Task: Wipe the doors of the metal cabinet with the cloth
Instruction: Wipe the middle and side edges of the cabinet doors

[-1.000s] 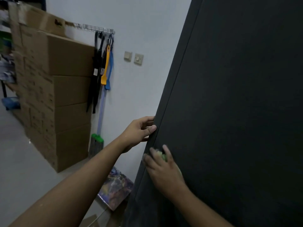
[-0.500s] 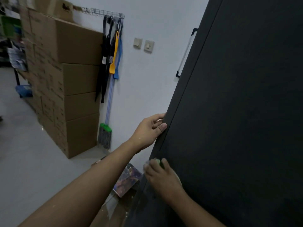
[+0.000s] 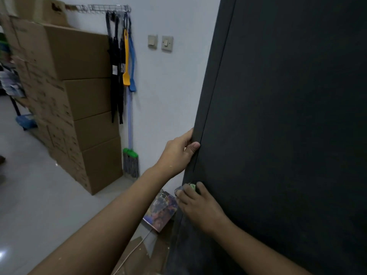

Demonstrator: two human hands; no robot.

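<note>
head view: left hand (image 3: 176, 153) grips cabinet door (image 3: 278, 135) edge, right hand (image 3: 200, 209) presses cloth (image 3: 192, 186) on it; print on boxes (image 3: 85, 92) unreadable

The cabinet door (image 3: 288, 116) was a tall, flat panel in matte dark grey, almost black, and filled the right side of the view. It leaned in the wide-angle picture. A thin straight seam ran parallel to its left edge, setting off a narrow strip there. The cloth (image 3: 192, 186) was mostly hidden; only a small pale green bunch showed, pressed flat against the panel close to that seam, low on the door under the fingers of the right hand (image 3: 200, 209).
</note>
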